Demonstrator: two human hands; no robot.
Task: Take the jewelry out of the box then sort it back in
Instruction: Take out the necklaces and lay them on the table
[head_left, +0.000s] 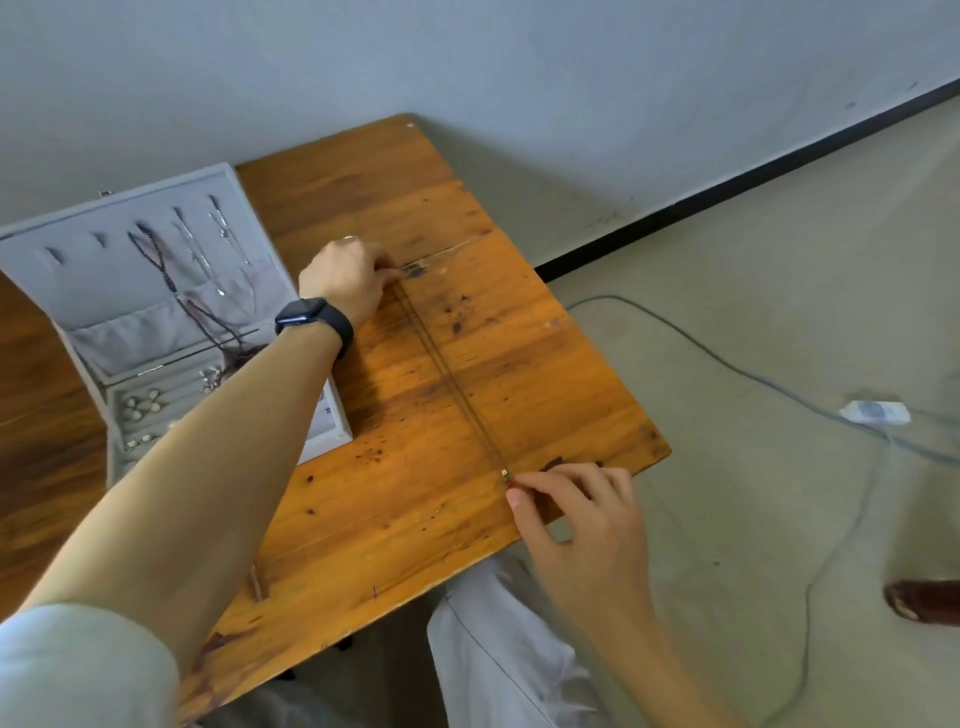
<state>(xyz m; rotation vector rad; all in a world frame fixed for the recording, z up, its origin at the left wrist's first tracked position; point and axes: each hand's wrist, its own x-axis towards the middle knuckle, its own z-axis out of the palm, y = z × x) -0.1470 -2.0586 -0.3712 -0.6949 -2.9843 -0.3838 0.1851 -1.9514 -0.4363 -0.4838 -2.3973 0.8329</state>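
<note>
Grey box (57, 296) holds necklaces (158, 262), earrings (140, 405); left hand (345, 283), right hand (587, 525) pinch chain (452, 384).

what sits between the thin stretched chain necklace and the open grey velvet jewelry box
Only the left forearm, crossing above the grey jewelry box's front trays; left hand and right hand pinch the thin chain necklace's ends.

A chain (452, 379) stretches straight across the wooden table (545, 364). The left hand (345, 280) pinches its 11 o'clock end, the right hand (582, 519) its 5 o'clock end. An open jewelry box (93, 291) sits at 9 o'clock.
</note>
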